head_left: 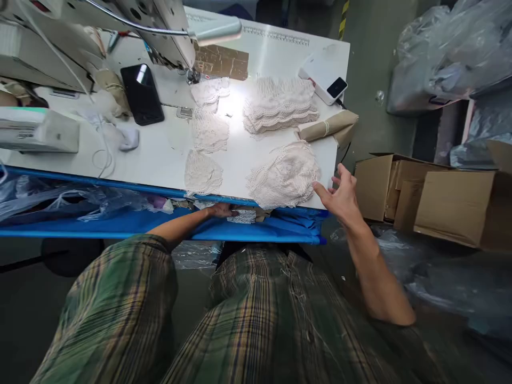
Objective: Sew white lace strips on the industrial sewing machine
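My left hand (pixel 220 210) reaches into the blue cloth trough (pixel 160 224) under the table's front edge. Its fingers are closed on the end of a small white lace piece (pixel 244 216); the table edge partly hides them. Off the table's right front corner, my right hand (pixel 342 196) holds nothing, fingers apart, the thumb close to a rumpled heap of off-white lace (pixel 286 176). Behind that heap lies a layered stack of lace strips (pixel 280 106). To the left, smaller lace pieces lie in a column, the front lace piece (pixel 203 173) at the table edge.
A sewing machine (pixel 168 32) stands at the back left, a black phone (pixel 142 94) beside it. A tan cloth roll (pixel 330 128) and a white device with a small screen (pixel 326 80) lie at the right edge. Cardboard boxes (pixel 452 205) stand on the floor at right.
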A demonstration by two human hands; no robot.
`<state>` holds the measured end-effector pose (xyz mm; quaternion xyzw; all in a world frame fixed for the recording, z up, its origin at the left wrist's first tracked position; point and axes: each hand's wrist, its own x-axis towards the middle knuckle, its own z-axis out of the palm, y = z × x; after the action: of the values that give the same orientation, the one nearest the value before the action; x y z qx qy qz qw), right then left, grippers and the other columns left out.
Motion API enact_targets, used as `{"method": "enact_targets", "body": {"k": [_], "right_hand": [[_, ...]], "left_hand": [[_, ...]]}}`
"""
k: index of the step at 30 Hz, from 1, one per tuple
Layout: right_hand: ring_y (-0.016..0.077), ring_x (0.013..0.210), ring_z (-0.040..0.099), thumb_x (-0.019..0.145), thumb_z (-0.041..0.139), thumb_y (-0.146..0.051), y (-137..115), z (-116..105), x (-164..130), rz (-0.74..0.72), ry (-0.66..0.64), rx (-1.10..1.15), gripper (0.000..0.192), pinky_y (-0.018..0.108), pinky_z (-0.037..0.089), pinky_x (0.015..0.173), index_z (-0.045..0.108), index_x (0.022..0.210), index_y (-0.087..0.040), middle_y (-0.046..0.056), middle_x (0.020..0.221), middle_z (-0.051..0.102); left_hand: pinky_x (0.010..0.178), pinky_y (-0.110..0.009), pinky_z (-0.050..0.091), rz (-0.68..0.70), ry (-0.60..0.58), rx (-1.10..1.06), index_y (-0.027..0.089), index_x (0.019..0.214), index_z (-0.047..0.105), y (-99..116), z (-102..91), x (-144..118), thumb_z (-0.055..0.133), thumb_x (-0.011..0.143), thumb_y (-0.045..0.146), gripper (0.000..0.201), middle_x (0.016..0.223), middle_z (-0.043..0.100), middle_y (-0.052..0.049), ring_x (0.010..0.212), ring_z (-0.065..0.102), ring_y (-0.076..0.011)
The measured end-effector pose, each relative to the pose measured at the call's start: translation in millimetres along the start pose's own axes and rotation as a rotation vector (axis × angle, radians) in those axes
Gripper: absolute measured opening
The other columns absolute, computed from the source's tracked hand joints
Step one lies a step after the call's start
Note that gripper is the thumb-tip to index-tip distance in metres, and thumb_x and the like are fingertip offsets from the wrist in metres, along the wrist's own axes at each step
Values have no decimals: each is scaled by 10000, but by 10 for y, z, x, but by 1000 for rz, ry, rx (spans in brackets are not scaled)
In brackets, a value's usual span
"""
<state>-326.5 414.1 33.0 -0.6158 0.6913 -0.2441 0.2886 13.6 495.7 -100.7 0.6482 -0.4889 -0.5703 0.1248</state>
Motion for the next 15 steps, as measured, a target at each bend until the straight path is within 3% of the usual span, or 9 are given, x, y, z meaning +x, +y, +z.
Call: {"method": "enact_targets", "body": {"k": [4, 9, 11, 12, 14, 15], "right_hand": [[294, 1104, 578, 748, 665, -593, -107, -240, -21, -118, -63, 4, 846, 490, 561, 897, 390, 1435, -182, 193, 1383, 346], [240, 962, 637, 809, 623, -386, -262, -373, -195, -279, -107, 87, 530, 430, 572, 848, 582, 1286, -160, 165, 1260, 512], [207, 850, 660, 850, 570, -314, -279, -230, -375, -333, -322, 187, 341, 387, 576, 798, 678, 1141, -173, 115, 1081, 632], [196, 814, 670, 872, 540, -287, -276, -99, -475, -331, -505, 234, 286, 368, 575, 776, 707, 1084, -192, 85, 995, 673], [190, 791, 683, 893, 516, -249, -255, 271, -654, -281, -871, 230, 248, 338, 571, 738, 744, 987, -217, 50, 924, 712], [190, 781, 687, 894, 531, -232, -242, 498, -719, -270, -943, 205, 225, 329, 570, 725, 751, 938, -214, 43, 898, 722]], "left_hand": [[621, -278, 484, 44, -33, 143, 205, 870, 688, 192, -357, -392, 663, 638, 512, 386, 691, 671, -48, 631, 608, -221], [713, -282, 481, 11, 155, 266, 208, 819, 678, 337, -740, -1111, 574, 651, 401, 275, 760, 698, -63, 732, 635, -238], [733, -280, 482, -25, 267, 282, 205, 846, 680, 350, -829, -1412, 541, 648, 366, 291, 779, 702, -56, 760, 640, -233], [741, -278, 486, -46, 338, 275, 206, 859, 682, 348, -856, -1558, 532, 645, 359, 303, 787, 704, -44, 762, 640, -224], [766, -277, 503, -93, 554, 221, 219, 864, 690, 330, -872, -1832, 527, 644, 362, 309, 784, 706, 1, 756, 640, -196], [794, -285, 512, -113, 655, 196, 230, 884, 687, 314, -863, -1960, 522, 656, 373, 315, 823, 715, 22, 789, 646, -188]]}}
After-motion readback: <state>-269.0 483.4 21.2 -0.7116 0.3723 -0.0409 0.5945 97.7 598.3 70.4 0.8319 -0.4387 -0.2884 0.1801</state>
